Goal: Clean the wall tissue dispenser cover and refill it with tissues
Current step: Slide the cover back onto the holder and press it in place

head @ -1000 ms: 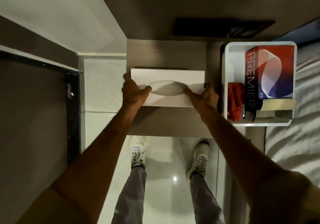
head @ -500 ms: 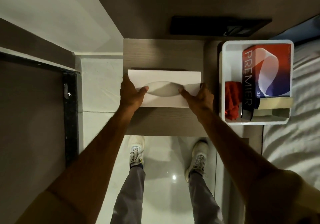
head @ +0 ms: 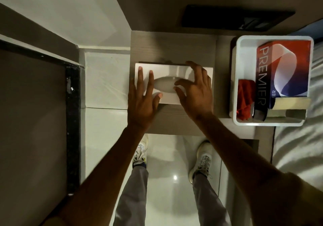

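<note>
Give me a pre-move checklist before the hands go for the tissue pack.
1. Dispenser cover seated flat on the wood panel: cannot tell; it looks flush, latching not visible.
2. Left hand free: ok, fingers spread flat over the cover's left end, gripping nothing.
3. Right hand free: ok, fingers open above the cover's right half.
4. Oval slot unobstructed: ok, no tissue showing in it.
5. PREMIER tissue pack within sight: ok, lying in the white bin.
6. Red cloth stowed: ok, in the bin beside the pack.
</note>
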Demonstrator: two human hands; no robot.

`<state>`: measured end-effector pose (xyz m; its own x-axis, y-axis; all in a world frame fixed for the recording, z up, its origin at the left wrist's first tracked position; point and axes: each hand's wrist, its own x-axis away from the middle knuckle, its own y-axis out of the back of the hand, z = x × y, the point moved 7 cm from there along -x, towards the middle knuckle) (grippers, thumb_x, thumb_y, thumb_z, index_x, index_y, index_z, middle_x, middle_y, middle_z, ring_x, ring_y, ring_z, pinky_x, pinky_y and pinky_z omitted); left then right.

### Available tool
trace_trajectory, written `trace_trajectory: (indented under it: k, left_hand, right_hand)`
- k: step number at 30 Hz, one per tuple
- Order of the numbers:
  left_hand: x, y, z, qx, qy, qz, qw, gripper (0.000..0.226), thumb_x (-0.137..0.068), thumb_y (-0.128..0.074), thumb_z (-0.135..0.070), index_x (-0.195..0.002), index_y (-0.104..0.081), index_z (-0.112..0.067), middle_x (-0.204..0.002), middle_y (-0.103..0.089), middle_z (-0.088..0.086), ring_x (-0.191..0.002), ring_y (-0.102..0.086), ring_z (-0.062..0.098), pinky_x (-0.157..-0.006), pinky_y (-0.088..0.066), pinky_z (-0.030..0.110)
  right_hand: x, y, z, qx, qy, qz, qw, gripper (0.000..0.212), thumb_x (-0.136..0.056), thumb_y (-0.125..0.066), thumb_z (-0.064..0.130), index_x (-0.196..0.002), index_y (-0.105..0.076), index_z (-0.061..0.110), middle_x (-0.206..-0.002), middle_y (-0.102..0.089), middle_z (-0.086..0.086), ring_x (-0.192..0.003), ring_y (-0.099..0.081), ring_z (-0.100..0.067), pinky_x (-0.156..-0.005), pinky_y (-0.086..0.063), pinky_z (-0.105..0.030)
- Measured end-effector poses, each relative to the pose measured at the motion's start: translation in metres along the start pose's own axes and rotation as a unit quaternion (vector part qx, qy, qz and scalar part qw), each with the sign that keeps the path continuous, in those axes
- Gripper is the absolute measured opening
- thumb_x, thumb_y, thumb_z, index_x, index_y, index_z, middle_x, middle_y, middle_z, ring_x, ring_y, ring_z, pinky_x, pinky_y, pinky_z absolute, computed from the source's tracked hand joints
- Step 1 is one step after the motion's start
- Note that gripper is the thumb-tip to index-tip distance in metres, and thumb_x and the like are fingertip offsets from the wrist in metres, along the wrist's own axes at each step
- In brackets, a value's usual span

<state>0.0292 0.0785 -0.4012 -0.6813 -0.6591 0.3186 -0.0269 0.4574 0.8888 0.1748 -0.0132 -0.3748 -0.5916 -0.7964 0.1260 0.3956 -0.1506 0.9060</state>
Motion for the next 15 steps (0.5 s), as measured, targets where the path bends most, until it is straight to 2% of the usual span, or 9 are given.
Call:
trace_trajectory:
  k: [2,4,7,10,12,15]
  left_hand:
    - [0.000,-0.005,0.003,-0.039,0.003,0.011,0.999,0.071,-0.109,-0.031,-0.051,-0.167,-0.007,-0.018,-0.175,0.005,0.015,-0.163,0.002,0.035,-0.131,-0.014,0.051]
    - [-0.001,-0.009,0.005,-0.059,0.000,0.019,0.998,0.072,-0.108,-0.028,-0.054,-0.167,-0.003,-0.020,-0.175,0.008,0.014,-0.163,0.004,0.035,-0.132,-0.013,0.051]
    - [-0.002,-0.011,0.008,-0.056,0.006,0.026,0.998,0.075,-0.106,-0.024,-0.058,-0.167,-0.001,-0.022,-0.175,0.009,0.012,-0.163,0.005,0.034,-0.132,-0.013,0.051]
    - [-0.003,-0.013,0.009,-0.063,0.001,0.016,0.998,0.075,-0.105,-0.023,-0.060,-0.167,-0.004,-0.022,-0.175,0.006,0.012,-0.163,0.003,0.033,-0.132,-0.012,0.051]
    - [-0.004,-0.014,0.009,-0.065,0.001,0.014,0.998,0.075,-0.105,-0.023,-0.061,-0.167,-0.005,-0.022,-0.175,0.004,0.012,-0.163,0.002,0.033,-0.132,-0.012,0.051]
    - [-0.004,-0.013,0.009,-0.062,-0.003,0.006,0.998,0.077,-0.102,-0.017,-0.062,-0.167,-0.010,-0.021,-0.175,-0.001,0.013,-0.163,-0.002,0.033,-0.132,-0.013,0.052]
  right_hand:
    - [-0.013,-0.016,0.004,0.022,0.006,0.057,0.998,0.014,-0.087,-0.077,0.037,-0.097,-0.078,0.027,-0.164,-0.032,-0.003,-0.154,-0.023,-0.032,-0.123,-0.030,-0.051]
    - [-0.025,-0.024,0.003,0.035,-0.004,0.086,0.996,0.019,-0.084,-0.080,0.035,-0.101,-0.077,0.027,-0.166,-0.027,0.000,-0.155,-0.016,-0.032,-0.126,-0.023,-0.051]
    - [-0.037,-0.028,0.006,0.028,-0.006,0.084,0.996,0.028,-0.079,-0.085,0.028,-0.104,-0.077,0.018,-0.162,-0.036,-0.004,-0.152,-0.024,-0.034,-0.124,-0.026,-0.054]
    - [-0.038,-0.030,0.013,0.088,0.032,0.082,0.992,0.017,-0.078,-0.085,0.030,-0.087,-0.080,0.017,-0.159,-0.041,-0.004,-0.151,-0.026,-0.034,-0.124,-0.025,-0.055]
    - [-0.037,-0.028,0.015,0.081,0.042,0.076,0.993,0.015,-0.076,-0.086,0.028,-0.084,-0.080,0.016,-0.156,-0.045,-0.006,-0.147,-0.028,-0.033,-0.122,-0.028,-0.055]
    - [-0.032,-0.022,0.015,0.068,0.041,0.087,0.993,0.021,-0.078,-0.085,0.030,-0.095,-0.079,0.019,-0.157,-0.043,-0.004,-0.149,-0.028,-0.033,-0.124,-0.026,-0.053]
